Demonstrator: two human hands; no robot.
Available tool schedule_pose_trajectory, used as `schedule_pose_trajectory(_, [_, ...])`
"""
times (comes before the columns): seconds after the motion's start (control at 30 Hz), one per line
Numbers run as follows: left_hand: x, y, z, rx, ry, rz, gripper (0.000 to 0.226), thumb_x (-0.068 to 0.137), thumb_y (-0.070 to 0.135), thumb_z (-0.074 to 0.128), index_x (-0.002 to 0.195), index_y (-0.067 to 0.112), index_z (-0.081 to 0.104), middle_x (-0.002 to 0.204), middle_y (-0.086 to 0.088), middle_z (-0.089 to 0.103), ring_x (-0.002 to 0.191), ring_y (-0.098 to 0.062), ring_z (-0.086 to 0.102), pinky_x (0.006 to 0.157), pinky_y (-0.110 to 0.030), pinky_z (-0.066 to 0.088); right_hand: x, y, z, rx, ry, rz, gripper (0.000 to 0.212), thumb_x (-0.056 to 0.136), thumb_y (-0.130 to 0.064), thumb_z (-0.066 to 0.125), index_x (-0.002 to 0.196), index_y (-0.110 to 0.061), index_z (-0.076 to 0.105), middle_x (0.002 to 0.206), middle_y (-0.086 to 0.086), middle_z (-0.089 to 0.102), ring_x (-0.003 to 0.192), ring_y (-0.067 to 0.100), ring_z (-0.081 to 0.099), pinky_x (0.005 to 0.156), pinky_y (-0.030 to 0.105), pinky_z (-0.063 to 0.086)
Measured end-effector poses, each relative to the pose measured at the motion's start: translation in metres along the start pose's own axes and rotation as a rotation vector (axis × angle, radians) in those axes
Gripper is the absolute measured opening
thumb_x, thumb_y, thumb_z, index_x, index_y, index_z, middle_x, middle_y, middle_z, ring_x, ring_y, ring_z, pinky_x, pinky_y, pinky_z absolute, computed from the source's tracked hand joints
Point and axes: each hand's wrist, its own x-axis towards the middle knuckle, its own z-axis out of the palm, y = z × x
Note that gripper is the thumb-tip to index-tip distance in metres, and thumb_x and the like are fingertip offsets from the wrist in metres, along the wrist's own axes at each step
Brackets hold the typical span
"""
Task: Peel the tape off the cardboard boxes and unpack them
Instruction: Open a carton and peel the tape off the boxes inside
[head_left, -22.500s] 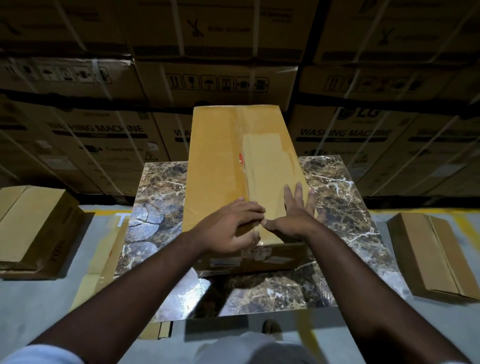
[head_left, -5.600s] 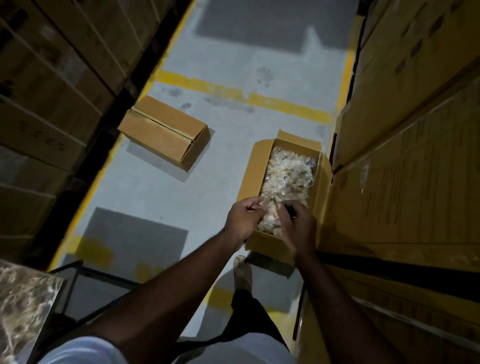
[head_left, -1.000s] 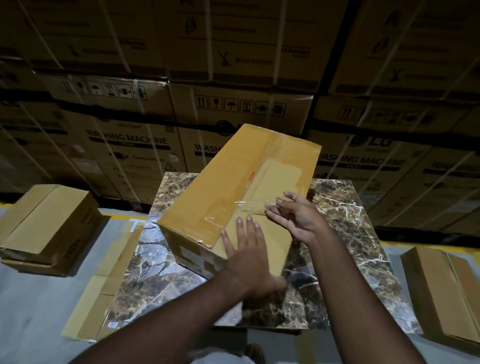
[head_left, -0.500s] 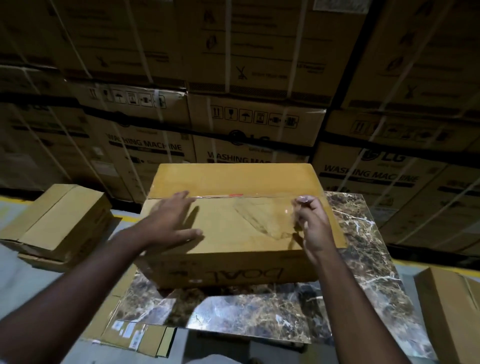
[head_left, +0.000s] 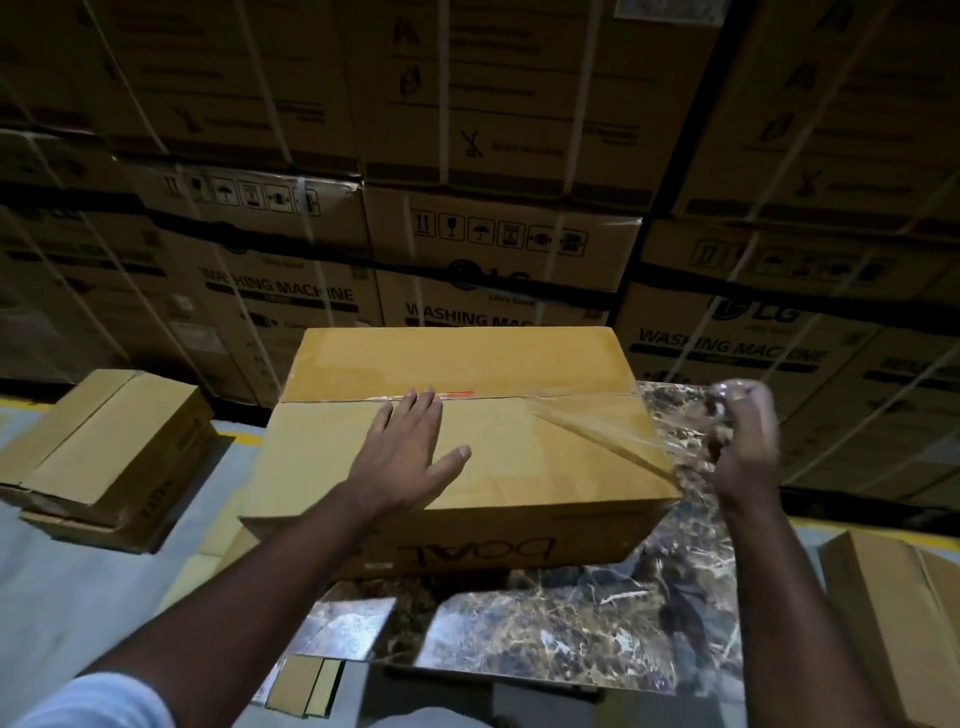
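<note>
The box (head_left: 467, 447) is lying on the marble table (head_left: 571, 623). The left hand (head_left: 410, 452) is pressing flat on it; the right hand (head_left: 743, 441) is pinching the tape (head_left: 597, 431), stretched off its right side. Closed cartons (head_left: 104, 447) are lying on the floor, with stacked cartons (head_left: 498, 249) behind.

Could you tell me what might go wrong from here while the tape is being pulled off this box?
The clear tape stretches thin toward the right hand and could tear, leaving a strip along the seam. The box overhangs the marble table on the left, so a hard pull might slide it, though the left hand presses it down.
</note>
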Motion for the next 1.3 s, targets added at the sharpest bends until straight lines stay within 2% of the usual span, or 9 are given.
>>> schedule_pose_trajectory(0.13, [0.013, 0.032, -0.002, -0.035, -0.030, 0.006, 0.087, 0.095, 0.071, 0.036, 0.161, 0.016, 0.023, 0.172, -0.009, 0.009, 0.159, -0.027, 0.002, 0.127, -0.052, 0.000, -0.002, 0.008, 0.041, -0.822, -0.317, -0.048, 0.056, 0.087, -0.076, 0.047, 0.129, -0.040, 0.052, 0.127, -0.007, 0.054, 0.101, 0.018, 0.063, 0.090, 0.046, 0.055])
schedule_pose_trajectory(0.33, [0.033, 0.087, 0.018, 0.022, -0.143, 0.092, 0.135, 0.070, 0.102, 0.034, 0.163, 0.009, 0.004, 0.173, -0.009, 0.002, 0.159, -0.024, -0.002, 0.127, -0.055, -0.002, 0.004, 0.045, 0.127, -0.957, -0.350, -0.259, 0.045, 0.088, -0.057, 0.068, 0.124, -0.032, 0.058, 0.115, -0.009, 0.066, 0.111, 0.021, 0.055, 0.097, 0.042, 0.041])
schedule_pose_trajectory(0.47, [0.030, 0.071, 0.020, 0.038, -0.111, 0.130, 0.143, 0.065, 0.108, 0.029, 0.163, 0.008, -0.001, 0.173, -0.009, -0.002, 0.159, -0.021, -0.003, 0.129, -0.050, 0.001, 0.021, 0.054, 0.108, -0.740, -0.375, -0.151, 0.010, 0.094, -0.038, 0.068, 0.091, -0.028, 0.070, 0.086, -0.011, 0.070, 0.089, 0.018, 0.063, 0.077, 0.034, 0.041])
schedule_pose_trajectory(0.6, [0.026, 0.070, 0.020, 0.062, -0.084, 0.156, 0.122, 0.079, 0.098, 0.026, 0.165, 0.014, 0.002, 0.172, -0.005, -0.009, 0.158, -0.021, -0.010, 0.129, -0.045, -0.002, 0.015, 0.050, 0.056, -0.146, -0.339, 0.183, 0.015, 0.101, -0.021, 0.063, 0.103, -0.006, 0.068, 0.094, 0.000, 0.070, 0.088, 0.023, 0.066, 0.076, 0.035, 0.048])
schedule_pose_trajectory(0.7, [0.023, 0.069, 0.020, 0.033, -0.058, 0.167, 0.109, 0.086, 0.091, 0.026, 0.165, 0.018, 0.006, 0.172, -0.004, -0.013, 0.158, -0.021, -0.015, 0.128, -0.046, -0.001, 0.010, 0.056, 0.004, 0.314, -0.367, 0.338, 0.038, 0.100, -0.021, 0.059, 0.137, -0.016, 0.062, 0.131, 0.006, 0.069, 0.123, 0.033, 0.064, 0.100, 0.050, 0.050])
schedule_pose_trajectory(0.83, [0.026, 0.088, 0.021, 0.077, -0.074, 0.165, 0.103, 0.089, 0.085, 0.025, 0.164, 0.017, 0.004, 0.172, -0.007, -0.010, 0.158, -0.024, -0.013, 0.128, -0.049, -0.005, 0.001, 0.059, -0.023, 0.677, -0.337, 0.366, 0.032, 0.097, -0.023, 0.051, 0.113, 0.000, 0.065, 0.134, 0.020, 0.066, 0.139, 0.032, 0.053, 0.122, 0.055, 0.028])
schedule_pose_trajectory(1.0, [0.056, 0.179, 0.030, 0.000, -0.130, 0.213, 0.114, 0.084, 0.087, 0.037, 0.164, 0.014, 0.002, 0.172, -0.009, -0.006, 0.158, -0.025, -0.009, 0.127, -0.052, -0.006, -0.003, 0.037, -0.005, 0.697, -0.252, 0.329, 0.035, 0.098, -0.035, 0.049, 0.077, -0.008, 0.058, 0.071, 0.007, 0.062, 0.097, 0.031, 0.069, 0.103, 0.049, 0.041])
schedule_pose_trajectory(1.17, [0.057, 0.230, 0.058, 0.073, -0.167, 0.079, 0.132, 0.073, 0.101, 0.017, 0.162, 0.006, -0.007, 0.169, -0.017, -0.017, 0.157, -0.030, -0.019, 0.123, -0.059, -0.012, 0.020, 0.024, -0.030, 0.176, -0.258, 0.248, 0.070, 0.080, -0.042, 0.086, 0.132, -0.012, 0.050, 0.093, -0.004, 0.067, 0.078, 0.006, 0.066, 0.066, 0.025, 0.055])
schedule_pose_trajectory(1.3, [0.058, 0.225, 0.058, 0.073, -0.151, 0.071, 0.141, 0.068, 0.106, 0.014, 0.162, 0.004, -0.004, 0.171, -0.014, -0.014, 0.157, -0.027, -0.017, 0.125, -0.057, -0.006, 0.079, 0.006, -0.078, -0.147, 0.067, 0.015, 0.038, 0.089, -0.027, 0.080, 0.109, -0.016, 0.049, 0.093, -0.004, 0.059, 0.078, 0.012, 0.061, 0.069, 0.043, 0.057])
